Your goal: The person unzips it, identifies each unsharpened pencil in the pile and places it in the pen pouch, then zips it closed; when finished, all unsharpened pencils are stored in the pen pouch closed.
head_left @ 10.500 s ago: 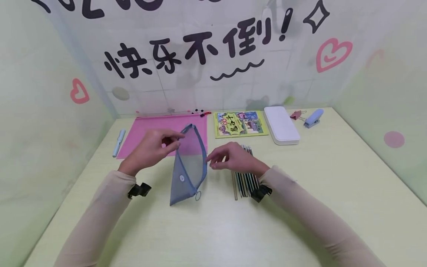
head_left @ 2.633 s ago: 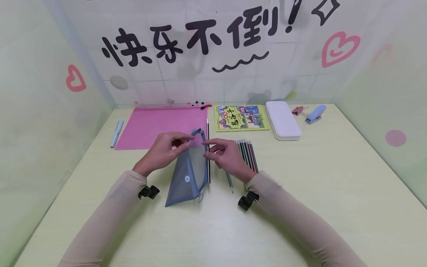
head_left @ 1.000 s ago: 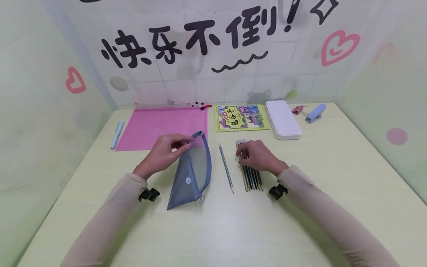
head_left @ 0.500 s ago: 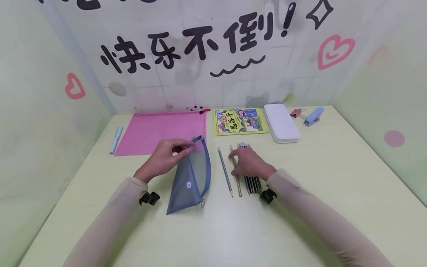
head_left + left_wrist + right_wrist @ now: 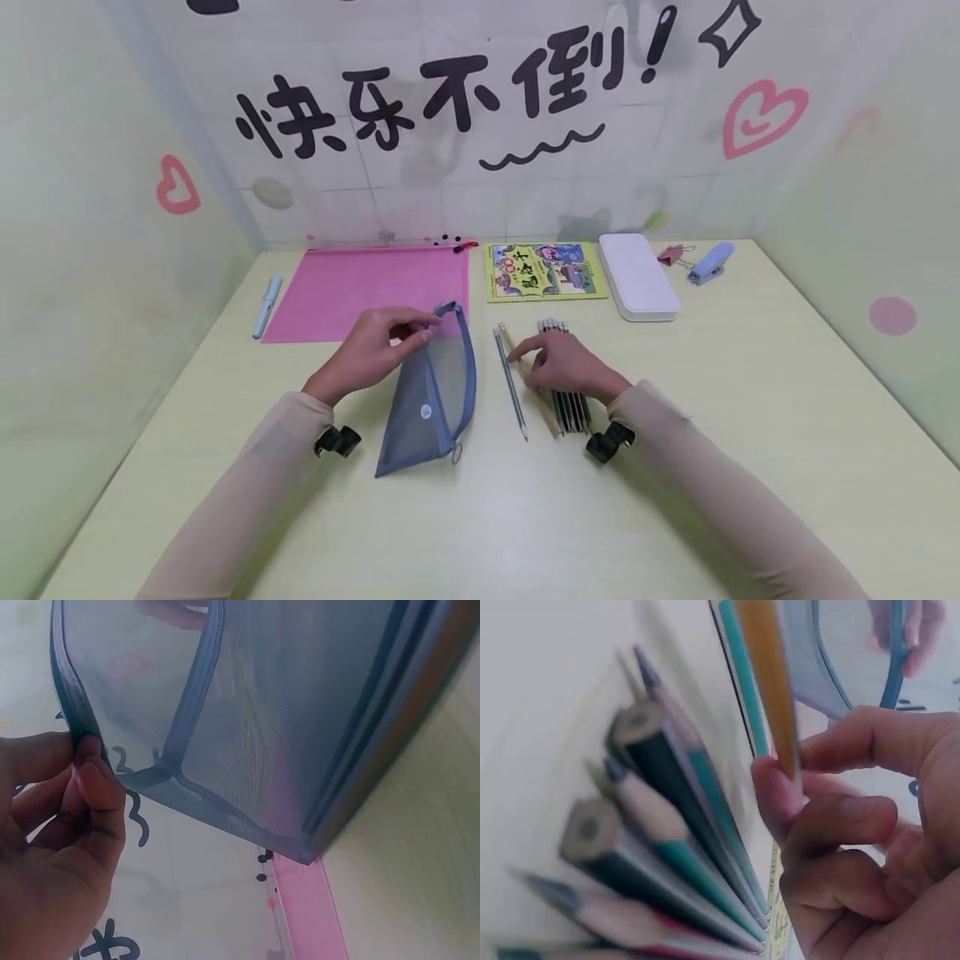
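My left hand (image 5: 377, 348) pinches the top rim of a blue-grey mesh zip pouch (image 5: 408, 425), which stands tilted with its mouth open to the right. In the left wrist view, thumb and index finger hold the edge of the mesh pouch (image 5: 255, 712). My right hand (image 5: 567, 364) pinches a yellow-brown pencil (image 5: 547, 410); the right wrist view has this pencil (image 5: 769, 667) between thumb and index finger. A green pencil (image 5: 512, 387) lies between pouch and right hand. Beneath and beside the right hand is a bundle of several dark pencils (image 5: 573, 414), partly hidden.
Along the back lie a pink folder (image 5: 360, 287), a yellow comic-style book (image 5: 545, 272), a white case (image 5: 639, 277), a pink binder clip (image 5: 672, 255) and a blue stapler (image 5: 711, 264). A light-blue pen (image 5: 267, 307) lies at the left. Walls stand at back and sides.
The dark pencil held by the pouch mouth 2.6 seconds ago is gone from there. My right hand returned to the bundle and drew out the yellow-brown pencil leftward. The left hand stayed on the pouch.
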`<act>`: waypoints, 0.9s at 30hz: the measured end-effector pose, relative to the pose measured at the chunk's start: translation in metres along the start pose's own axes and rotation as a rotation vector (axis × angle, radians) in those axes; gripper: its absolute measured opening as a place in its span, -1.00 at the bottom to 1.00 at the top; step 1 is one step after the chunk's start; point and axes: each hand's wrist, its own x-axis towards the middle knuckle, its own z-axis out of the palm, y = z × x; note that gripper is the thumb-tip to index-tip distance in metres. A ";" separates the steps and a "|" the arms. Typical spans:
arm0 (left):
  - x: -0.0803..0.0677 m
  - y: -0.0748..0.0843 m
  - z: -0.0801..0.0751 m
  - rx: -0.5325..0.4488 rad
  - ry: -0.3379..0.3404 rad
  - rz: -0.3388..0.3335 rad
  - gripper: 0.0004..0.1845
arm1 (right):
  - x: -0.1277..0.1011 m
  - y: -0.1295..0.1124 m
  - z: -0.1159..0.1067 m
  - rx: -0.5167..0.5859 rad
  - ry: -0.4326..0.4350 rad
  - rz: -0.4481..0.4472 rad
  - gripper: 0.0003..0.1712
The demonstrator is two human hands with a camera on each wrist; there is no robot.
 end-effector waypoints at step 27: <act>0.003 0.006 0.005 -0.011 -0.008 0.009 -0.73 | 0.002 -0.017 0.014 0.477 -0.039 -0.152 -0.69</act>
